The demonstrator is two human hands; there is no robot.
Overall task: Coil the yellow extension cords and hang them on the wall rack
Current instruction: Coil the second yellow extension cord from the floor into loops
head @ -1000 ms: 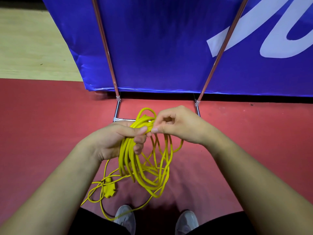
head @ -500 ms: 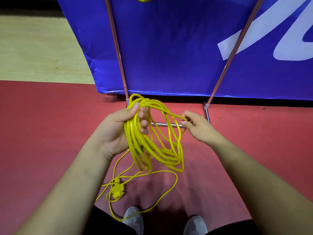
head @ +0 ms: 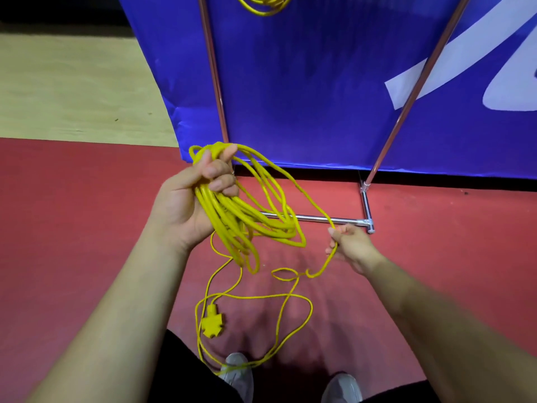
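1. Coil status: our left hand grips the bundled loops of the yellow extension cord. Fingers and thumb are curled round the top of the bundle, above the red floor and in front of the blue banner.
2. Our right hand pinches one free strand, fingers closed on it, just beside the chrome base bar of the rack frame.
3. Loose tail: it drops from the right hand through a small kinked loop, sweeps past our shoes and ends at the yellow socket block. We cannot tell if the block hangs or lies on the floor.
4. A second yellow coil shows at the top edge against the banner. It looks hung already, but its hook is out of view.
5. Risks, as we judge them:
   - The kinked loop could pull tight into a knot if we draw the strand in fast.
   - The loops in the bundle are uneven, so long ones may slip out or tangle when we lift it to hang.
   - The tail runs by our shoes, and a step on it would jerk the bundle.
   - A low loop could snag the base bar's end fitting.
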